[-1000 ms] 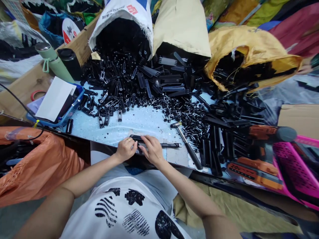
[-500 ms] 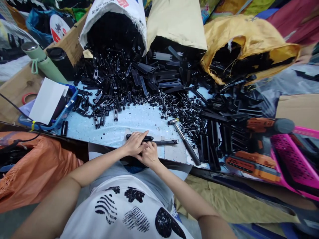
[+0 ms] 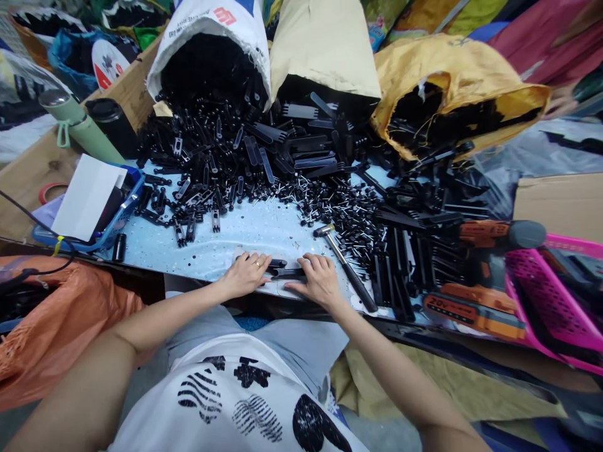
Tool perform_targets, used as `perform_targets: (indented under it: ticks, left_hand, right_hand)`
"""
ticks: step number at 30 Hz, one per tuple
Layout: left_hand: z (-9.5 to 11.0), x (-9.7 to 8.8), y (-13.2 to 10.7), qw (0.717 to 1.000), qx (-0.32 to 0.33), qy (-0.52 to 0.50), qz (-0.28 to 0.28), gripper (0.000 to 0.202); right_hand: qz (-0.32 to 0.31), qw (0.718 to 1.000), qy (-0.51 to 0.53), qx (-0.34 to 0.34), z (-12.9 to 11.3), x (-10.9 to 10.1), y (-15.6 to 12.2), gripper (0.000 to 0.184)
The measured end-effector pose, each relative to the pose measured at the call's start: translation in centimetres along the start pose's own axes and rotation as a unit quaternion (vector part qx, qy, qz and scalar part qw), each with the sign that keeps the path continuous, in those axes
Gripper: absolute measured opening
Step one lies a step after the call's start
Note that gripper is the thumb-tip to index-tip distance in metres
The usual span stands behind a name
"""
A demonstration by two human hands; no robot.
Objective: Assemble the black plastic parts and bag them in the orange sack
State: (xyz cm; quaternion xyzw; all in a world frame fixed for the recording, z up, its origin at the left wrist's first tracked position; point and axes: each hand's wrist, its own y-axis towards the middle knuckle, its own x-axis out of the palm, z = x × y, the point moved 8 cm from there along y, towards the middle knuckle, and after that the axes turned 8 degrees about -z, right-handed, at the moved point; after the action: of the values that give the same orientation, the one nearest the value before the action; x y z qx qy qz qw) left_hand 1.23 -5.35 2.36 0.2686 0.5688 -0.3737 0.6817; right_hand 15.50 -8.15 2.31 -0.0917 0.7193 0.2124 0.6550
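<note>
Listing from the left: orange cloth [image 3: 70,339], bunched below the desk edge. Blue tray [image 3: 127,210] on the desk's left end, with a white card [image 3: 87,194] lying across it. Green bottle [image 3: 75,122] and black flask [image 3: 110,125], side by side behind the tray.

White sack [image 3: 211,31], mouth open toward the person, with black plastic parts [image 3: 221,144] spilling from it over the light-blue desk [image 3: 245,232].

Left hand [image 3: 245,274], near the desk's front edge, ring on one finger. Grip narrow, fingers bent, tips on the left end of a black strip [image 3: 281,269]; whether it pinches the strip cannot be told. Black strip: flat on the desk between the two hands, running left to right.

Right hand [image 3: 320,279]: grip wide, fingers spread and laid flat over the strip's right end.

Hammer [image 3: 346,267], just right of that hand, head away from the person, handle toward the front edge, untouched.

Tan sack [image 3: 325,50] and yellow sack [image 3: 461,81], behind, both open onto more black parts.

Orange drill [image 3: 485,233], lying among the parts. Pink basket [image 3: 556,301], far right.
</note>
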Motion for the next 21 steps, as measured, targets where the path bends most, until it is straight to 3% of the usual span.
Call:
perform_targets:
  ticks: [2,5,8,11,14,17,20,21]
  left_hand:
    - [-0.6,0.1,0.4,0.999,-0.014,0.029,-0.018,0.051]
    - [-1.6,0.2,1.1,0.999,-0.016,0.030,-0.035,0.053]
    - [-2.7,-0.4,1.3,0.999,-0.017,0.012,-0.028,0.055]
    - [-2.6,-1.7,0.7,1.000,0.015,-0.016,-0.017,0.060]
    - [-0.5,-4.4,-1.2,0.994,0.081,-0.075,-0.005,0.070]
    - [3.3,-7.8,-3.7,0.965,0.165,-0.203,0.018,0.075]
    - [7.0,-9.7,-5.3,0.916,0.238,-0.318,0.056,0.078]
    - [7.7,-9.8,-5.4,0.906,0.249,-0.334,0.080,0.080]
  right_hand:
    - [-0.049,0.998,-0.014,-0.020,1.7,0.4,0.2,0.055]
    - [-0.071,0.996,-0.002,-0.054,2.1,0.5,0.7,0.056]
    - [-0.069,0.992,0.035,-0.095,0.9,-0.5,1.0,0.058]
    - [-0.063,0.985,0.076,-0.144,-0.9,-3.1,1.1,0.056]
    - [-0.034,0.967,0.158,-0.195,-3.0,-7.6,0.7,0.054]
    - [-0.028,0.918,0.317,-0.239,-5.6,-11.3,-0.2,0.057]
    - [-0.005,0.842,0.453,-0.292,-9.0,-11.7,-1.2,0.061]
    - [0.018,0.834,0.463,-0.300,-10.0,-10.9,-1.3,0.061]
